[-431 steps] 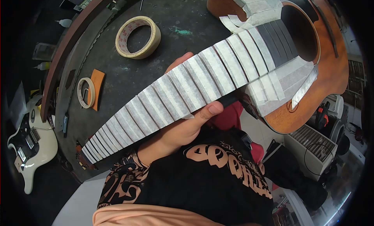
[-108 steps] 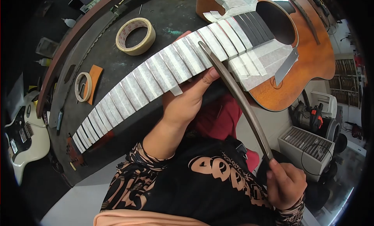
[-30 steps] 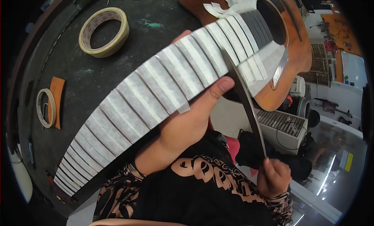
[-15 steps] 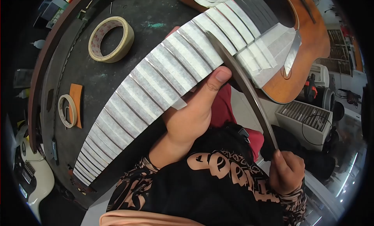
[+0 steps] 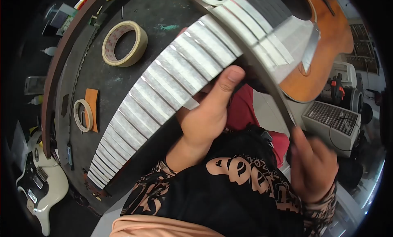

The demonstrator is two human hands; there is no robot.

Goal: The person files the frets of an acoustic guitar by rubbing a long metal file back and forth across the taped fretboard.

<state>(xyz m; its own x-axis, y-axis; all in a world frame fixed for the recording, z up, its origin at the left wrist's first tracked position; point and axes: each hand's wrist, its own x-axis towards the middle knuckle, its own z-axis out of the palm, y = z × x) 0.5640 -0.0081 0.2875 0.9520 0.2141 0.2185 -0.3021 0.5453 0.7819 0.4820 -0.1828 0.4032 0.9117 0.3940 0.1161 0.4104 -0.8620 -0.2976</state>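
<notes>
A guitar neck runs diagonally across the view, its fretboard covered in pale masking tape between the metal frets. My left hand wraps around the neck from below, thumb along the near edge. My right hand grips the end of a long, narrow metal file. The file lies crosswise over the neck near the body, its far part blurred by motion. More tape and paper cover the upper frets and part of the brown guitar body at the upper right.
On the dark workbench are a large masking tape roll, a smaller tape roll and an orange-brown piece. A white electric guitar stands at lower left. Right of me is a slatted light box.
My right hand has moved up and outward, pushing the file forward over the fretboard toward the far side. My left hand keeps its hold, and the whole view has shifted slightly.
</notes>
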